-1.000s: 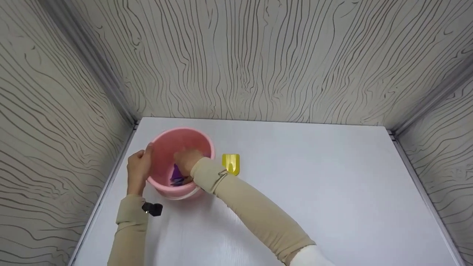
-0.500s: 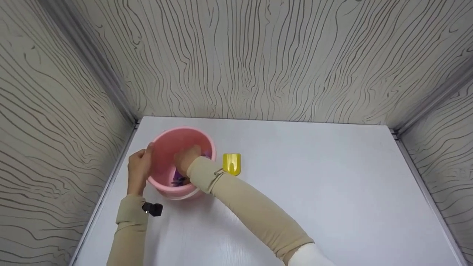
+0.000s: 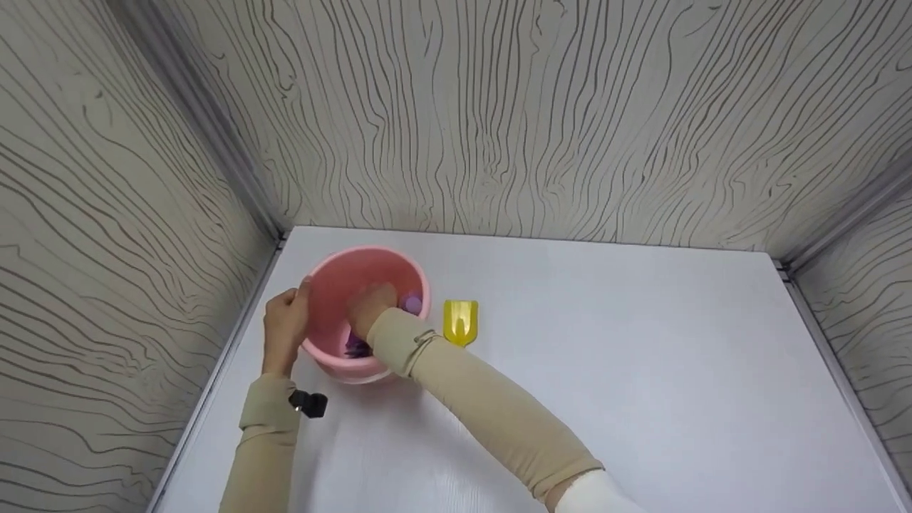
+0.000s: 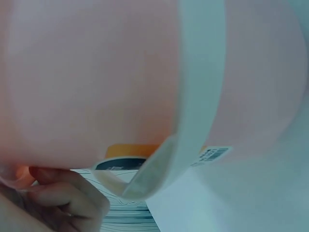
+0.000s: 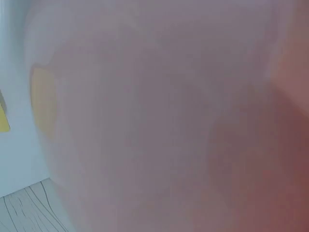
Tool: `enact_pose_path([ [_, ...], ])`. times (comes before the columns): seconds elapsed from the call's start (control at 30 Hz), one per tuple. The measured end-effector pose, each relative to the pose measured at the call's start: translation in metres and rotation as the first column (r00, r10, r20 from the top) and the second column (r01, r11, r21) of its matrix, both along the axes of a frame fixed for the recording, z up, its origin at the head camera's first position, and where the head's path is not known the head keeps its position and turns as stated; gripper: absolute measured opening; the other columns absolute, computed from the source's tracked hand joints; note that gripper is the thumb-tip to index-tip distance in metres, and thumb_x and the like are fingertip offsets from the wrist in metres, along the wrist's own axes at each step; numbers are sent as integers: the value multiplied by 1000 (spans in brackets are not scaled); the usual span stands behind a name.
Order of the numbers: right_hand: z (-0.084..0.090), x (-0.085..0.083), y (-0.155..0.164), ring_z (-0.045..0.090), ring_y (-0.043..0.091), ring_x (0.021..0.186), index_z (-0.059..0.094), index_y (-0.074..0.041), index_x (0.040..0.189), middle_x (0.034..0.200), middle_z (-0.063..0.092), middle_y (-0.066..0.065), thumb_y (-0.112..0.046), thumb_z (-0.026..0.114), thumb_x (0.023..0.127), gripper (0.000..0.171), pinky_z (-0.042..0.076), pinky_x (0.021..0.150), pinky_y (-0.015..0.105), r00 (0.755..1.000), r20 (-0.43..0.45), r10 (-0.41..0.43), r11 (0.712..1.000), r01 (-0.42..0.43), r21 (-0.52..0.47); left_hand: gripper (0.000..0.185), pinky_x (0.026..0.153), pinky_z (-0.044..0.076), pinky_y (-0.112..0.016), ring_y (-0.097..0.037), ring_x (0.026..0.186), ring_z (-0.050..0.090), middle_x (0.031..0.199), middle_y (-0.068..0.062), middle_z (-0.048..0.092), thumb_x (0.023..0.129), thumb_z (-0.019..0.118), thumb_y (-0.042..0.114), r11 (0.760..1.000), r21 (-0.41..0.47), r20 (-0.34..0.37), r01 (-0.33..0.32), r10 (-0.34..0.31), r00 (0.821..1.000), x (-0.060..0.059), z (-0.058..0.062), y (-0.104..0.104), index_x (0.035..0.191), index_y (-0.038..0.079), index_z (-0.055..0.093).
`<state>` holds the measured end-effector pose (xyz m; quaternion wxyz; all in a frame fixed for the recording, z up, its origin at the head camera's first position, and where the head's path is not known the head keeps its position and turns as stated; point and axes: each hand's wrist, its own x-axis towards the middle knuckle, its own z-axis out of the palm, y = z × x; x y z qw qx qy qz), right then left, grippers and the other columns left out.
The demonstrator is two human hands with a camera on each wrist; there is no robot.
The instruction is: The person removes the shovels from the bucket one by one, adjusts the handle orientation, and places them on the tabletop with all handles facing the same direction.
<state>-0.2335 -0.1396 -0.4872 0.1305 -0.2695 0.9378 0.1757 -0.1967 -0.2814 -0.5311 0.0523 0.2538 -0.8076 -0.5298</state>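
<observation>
A pink bucket (image 3: 329, 313) stands at the left of the white table, seen from above in the head view. My left hand (image 3: 286, 320) grips its left rim, thumb over the edge; the left wrist view shows the curled fingers (image 4: 67, 193) against the rim and the white handle (image 4: 200, 72) along the side. My right hand (image 3: 370, 308) reaches down inside the bucket, its fingers out of sight. Around it lie a dark purple piece (image 3: 356, 347) and a lilac round piece (image 3: 412, 304), too covered to identify. The right wrist view holds mostly the blurred bucket wall (image 5: 145, 121).
A yellow toy shovel blade (image 3: 461, 320) lies just right of the bucket, its lower end partly behind the right sleeve (image 3: 491, 399). Wood-grain panels (image 3: 499, 114) enclose the white table (image 3: 641, 356) at the back and both sides.
The head view has shifted slightly, so everything sits farther right. Inside the bucket my right hand has moved a little leftward, and more of the lilac piece shows. The left hand keeps its grip.
</observation>
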Motion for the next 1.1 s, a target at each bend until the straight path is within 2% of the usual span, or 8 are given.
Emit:
enact_pose_path([
  [0.23,-1,4,3,66,10,84,76,-23,102,88,67,-7,-29,55,111,23,59,77,33,1000,-22,22,1000,-22,-4,54,58,45,-27,-14,70,51,75,-1,52,109,49,58,1000,-2,7,9,-9,1000,1,-2,0,79,13,51],
  [0.47,16,5,8,57,13,76,76,-23,107,86,62,-5,-28,56,110,21,58,78,33,999,-7,36,999,-36,21,56,59,46,-26,-14,72,53,78,-2,55,109,49,59,1000,-1,15,16,-16,1000,2,-2,-3,81,11,52],
  [0.63,26,8,13,63,11,78,77,-25,105,84,63,-7,-30,58,108,20,58,75,32,999,-25,24,1000,-24,-3,56,59,47,-26,-15,74,55,82,-4,57,109,49,60,1000,-1,32,15,-15,999,4,-1,-4,83,10,54],
  [0.83,42,8,18,69,11,90,76,-28,113,100,73,-9,-32,55,109,22,58,79,34,999,-13,47,998,-47,33,56,62,45,-29,-16,76,53,82,-3,56,107,49,62,1000,-22,25,17,-17,1000,0,3,-1,79,13,51],
  [1.0,54,7,31,68,15,95,74,-22,113,105,75,-5,-28,54,110,21,56,90,37,996,8,85,995,-84,-46,55,61,45,-27,-16,77,53,82,-3,54,108,48,61,1000,-11,36,6,-6,999,-2,5,0,83,12,51],
  [1.03,57,8,34,67,16,97,72,-20,114,107,74,-4,-27,53,111,21,55,94,38,996,26,81,994,-79,-75,55,61,44,-27,-16,76,52,81,-2,53,108,48,61,1000,-12,39,6,-5,999,-2,5,-1,82,13,50],
  [1.1,61,10,40,63,18,102,70,-16,115,111,73,-1,-28,50,113,24,52,99,37,996,90,23,983,-6,-184,55,61,43,-28,-16,75,51,79,-2,51,109,48,61,1000,-20,41,6,-5,999,-1,4,-1,82,13,48],
])
